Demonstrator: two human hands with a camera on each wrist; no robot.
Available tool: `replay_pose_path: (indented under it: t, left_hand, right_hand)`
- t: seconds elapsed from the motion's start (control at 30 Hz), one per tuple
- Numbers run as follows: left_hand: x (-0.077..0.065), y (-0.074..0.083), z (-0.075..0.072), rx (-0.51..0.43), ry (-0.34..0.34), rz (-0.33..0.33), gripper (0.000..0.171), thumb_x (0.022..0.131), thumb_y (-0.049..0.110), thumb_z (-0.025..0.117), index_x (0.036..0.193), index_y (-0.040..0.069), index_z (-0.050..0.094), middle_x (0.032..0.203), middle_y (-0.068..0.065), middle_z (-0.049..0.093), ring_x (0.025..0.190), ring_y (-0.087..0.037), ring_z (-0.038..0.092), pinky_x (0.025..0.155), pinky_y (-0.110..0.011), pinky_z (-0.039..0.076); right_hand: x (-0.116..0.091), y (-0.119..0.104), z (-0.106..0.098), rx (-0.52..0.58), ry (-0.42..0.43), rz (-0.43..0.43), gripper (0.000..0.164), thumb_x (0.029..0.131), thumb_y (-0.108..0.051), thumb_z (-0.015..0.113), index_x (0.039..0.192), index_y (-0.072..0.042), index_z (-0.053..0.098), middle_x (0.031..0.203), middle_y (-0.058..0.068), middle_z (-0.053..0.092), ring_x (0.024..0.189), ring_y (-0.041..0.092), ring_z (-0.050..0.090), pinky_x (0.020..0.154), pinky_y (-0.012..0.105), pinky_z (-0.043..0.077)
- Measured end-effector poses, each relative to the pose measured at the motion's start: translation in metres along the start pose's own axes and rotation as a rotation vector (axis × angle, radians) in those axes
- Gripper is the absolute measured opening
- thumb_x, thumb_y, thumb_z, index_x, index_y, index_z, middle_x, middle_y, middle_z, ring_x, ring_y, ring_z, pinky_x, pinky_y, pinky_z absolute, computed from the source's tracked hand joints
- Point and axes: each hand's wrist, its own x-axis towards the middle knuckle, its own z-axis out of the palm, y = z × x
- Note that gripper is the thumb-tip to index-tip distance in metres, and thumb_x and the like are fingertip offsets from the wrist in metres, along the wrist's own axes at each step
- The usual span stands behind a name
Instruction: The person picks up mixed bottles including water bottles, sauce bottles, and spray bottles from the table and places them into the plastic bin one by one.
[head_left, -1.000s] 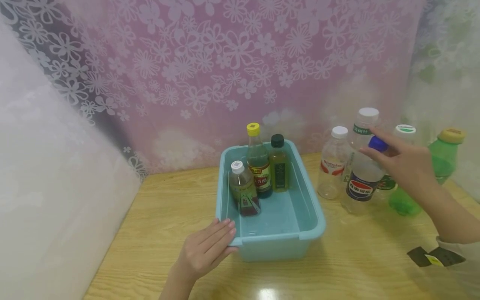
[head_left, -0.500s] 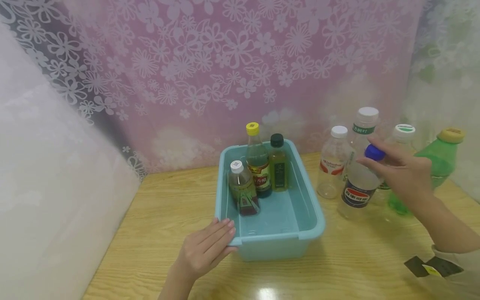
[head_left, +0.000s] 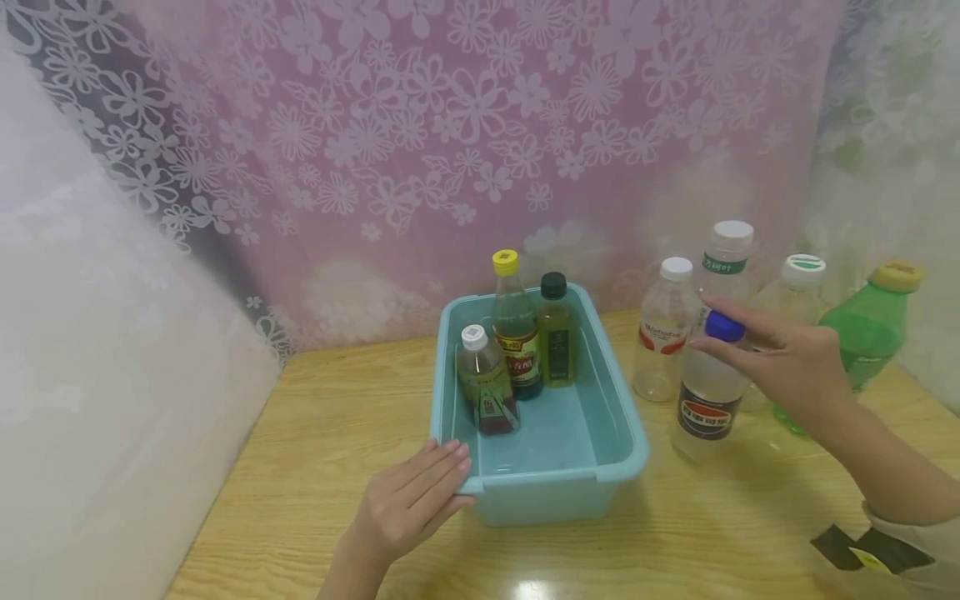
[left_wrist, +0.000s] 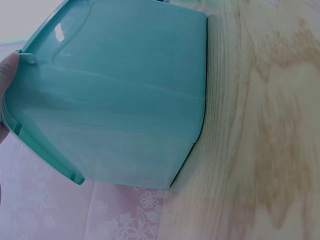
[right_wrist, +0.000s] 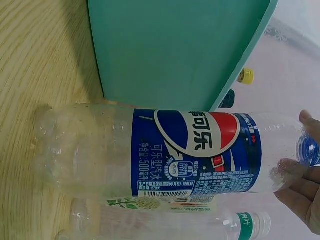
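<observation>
My right hand [head_left: 798, 358] pinches a clear plastic Pepsi bottle [head_left: 707, 408] at its neck, just below the blue cap. The right wrist view shows the whole bottle [right_wrist: 195, 150], see-through above and below its dark blue label, beside the tub wall. My left hand [head_left: 408, 504] grips the near left corner of a light blue plastic tub [head_left: 547, 500], fingers over the rim and thumb outside. Inside the tub stand a white-capped bottle [head_left: 489, 392] with dark liquid, a yellow-capped vinegar bottle [head_left: 517, 333] and a dark-capped bottle [head_left: 557, 342] of yellowish liquid.
Right of the tub stand a clear bottle with a red label [head_left: 662, 333], a taller white-capped bottle [head_left: 723, 275], another white-capped bottle [head_left: 795, 292] and a tilted green bottle [head_left: 866, 329]. A floral curtain [head_left: 450, 125] hangs behind the wooden table [head_left: 322, 417].
My right hand has carried the Pepsi bottle left and toward me, away from the other bottles. My left hand and the tub have stayed in place.
</observation>
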Motion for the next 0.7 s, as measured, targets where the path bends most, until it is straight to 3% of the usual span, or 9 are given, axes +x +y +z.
replay_pose_path:
  t: [0.17, 0.27, 0.37, 0.47, 0.57, 0.7]
  left_hand:
    - [0.000, 0.000, 0.001, -0.003, -0.005, -0.005, 0.025, 0.093, 0.020, 0.062, 0.088, -0.002, 0.072, 0.083, -0.015, 0.073, 0.075, -0.023, 0.072, 0.070, -0.033, 0.062]
    - [0.000, 0.000, 0.000, 0.002, -0.002, 0.001, 0.025, 0.093, 0.020, 0.062, 0.088, -0.002, 0.072, 0.083, -0.015, 0.073, 0.074, -0.022, 0.072, 0.069, -0.033, 0.062]
    - [0.001, 0.000, 0.000, 0.004, -0.003, 0.000, 0.025, 0.093, 0.020, 0.062, 0.088, -0.002, 0.072, 0.083, -0.015, 0.073, 0.074, -0.022, 0.072, 0.070, -0.033, 0.062]
    - [0.001, 0.000, 0.000, 0.000, -0.006, -0.006, 0.025, 0.093, 0.020, 0.062, 0.089, -0.002, 0.072, 0.083, -0.015, 0.073, 0.075, -0.022, 0.072, 0.070, -0.033, 0.062]
    - [0.002, 0.000, 0.000, 0.000, -0.004, -0.004, 0.025, 0.093, 0.020, 0.062, 0.089, -0.002, 0.072, 0.083, -0.015, 0.073, 0.074, -0.022, 0.072, 0.070, -0.033, 0.062]
    - [0.002, -0.001, 0.000, 0.003, -0.001, 0.004, 0.025, 0.093, 0.020, 0.062, 0.088, -0.002, 0.072, 0.082, -0.015, 0.073, 0.074, -0.022, 0.072, 0.069, -0.033, 0.062]
  right_hand:
    - [0.002, 0.000, -0.004, -0.049, 0.026, -0.022, 0.050, 0.063, -0.022, 0.087, 0.109, -0.011, 0.072, 0.093, 0.008, 0.070, 0.076, -0.024, 0.052, 0.051, -0.002, 0.038]
    - [0.007, -0.002, -0.008, -0.073, 0.033, -0.033, 0.048, 0.070, -0.037, 0.081, 0.110, -0.012, 0.072, 0.089, 0.019, 0.069, 0.080, -0.026, 0.051, 0.051, -0.003, 0.036]
    - [0.013, -0.005, -0.011, -0.067, 0.048, -0.051, 0.049, 0.073, -0.043, 0.078, 0.110, -0.010, 0.071, 0.097, 0.014, 0.069, 0.092, -0.025, 0.051, 0.064, -0.005, 0.041]
    - [0.020, -0.010, -0.015, -0.050, 0.061, -0.047, 0.047, 0.070, -0.035, 0.082, 0.107, -0.009, 0.072, 0.104, -0.007, 0.066, 0.095, -0.023, 0.052, 0.074, -0.005, 0.042]
    - [0.029, -0.016, -0.017, -0.008, 0.062, -0.065, 0.045, 0.069, -0.032, 0.083, 0.104, -0.006, 0.073, 0.105, -0.020, 0.059, 0.095, -0.020, 0.055, 0.077, -0.004, 0.044]
    - [0.041, -0.026, -0.017, 0.035, 0.082, -0.149, 0.053, 0.075, -0.048, 0.072, 0.101, -0.002, 0.073, 0.104, -0.015, 0.061, 0.097, -0.017, 0.056, 0.078, -0.003, 0.045]
